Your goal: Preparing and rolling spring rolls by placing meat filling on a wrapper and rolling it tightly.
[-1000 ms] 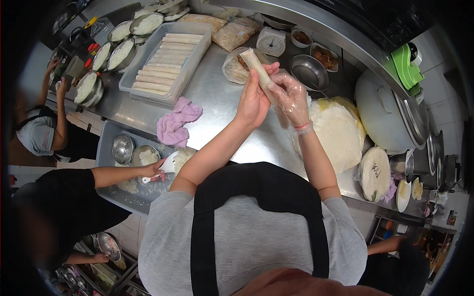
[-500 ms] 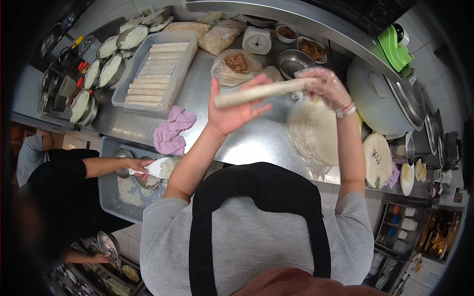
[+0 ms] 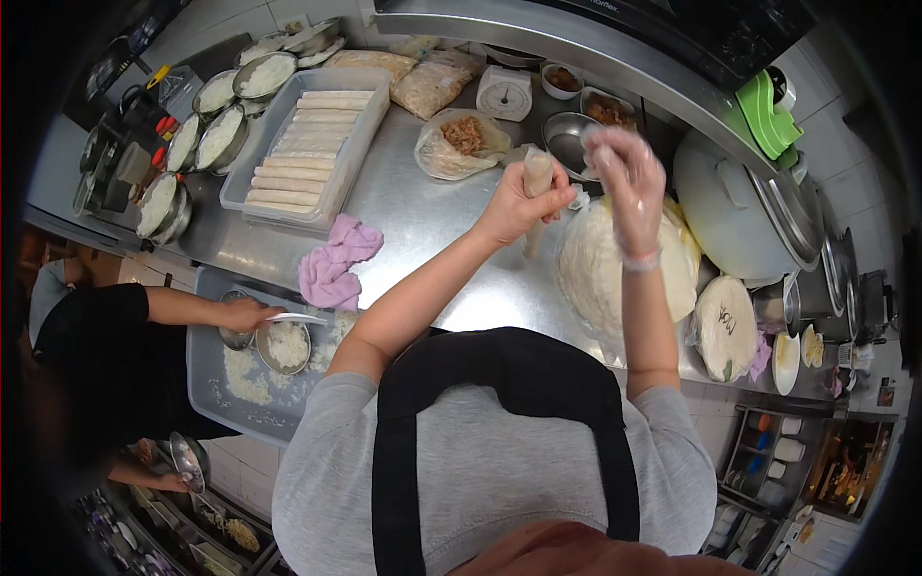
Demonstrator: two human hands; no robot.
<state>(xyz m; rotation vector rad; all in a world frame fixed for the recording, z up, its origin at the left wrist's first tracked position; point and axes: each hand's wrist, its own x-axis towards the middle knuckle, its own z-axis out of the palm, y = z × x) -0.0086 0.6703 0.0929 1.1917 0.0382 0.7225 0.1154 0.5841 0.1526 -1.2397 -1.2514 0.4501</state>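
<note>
My left hand point(image 3: 519, 200) is closed round the middle of a long pale uncooked spring roll point(image 3: 536, 175), held steeply tilted above the steel counter. Part of the roll is hidden by the fingers, and its ends stick out above and below them. My right hand point(image 3: 629, 178), in a clear plastic glove, is raised beside it with loosely bent fingers apart and nothing visible in them. Beneath the right hand lies a stack of round pale wrappers point(image 3: 605, 274). Left of my hands, several finished rolls point(image 3: 288, 178) line a clear plastic tub point(image 3: 348, 158).
A bag of orange-brown filling point(image 3: 463, 136), a dial scale point(image 3: 504, 94) and a metal bowl point(image 3: 569, 142) stand at the back. A purple cloth point(image 3: 336, 264) lies at the counter's left. A co-worker's hand point(image 3: 245, 315) works over a grey bin point(image 3: 213, 398). A large pot point(image 3: 730, 206) stands right.
My right hand has let go of the roll and moved nearer me. My left hand, flat under the roll before, has closed round it, moved right and tilted it steeply.
</note>
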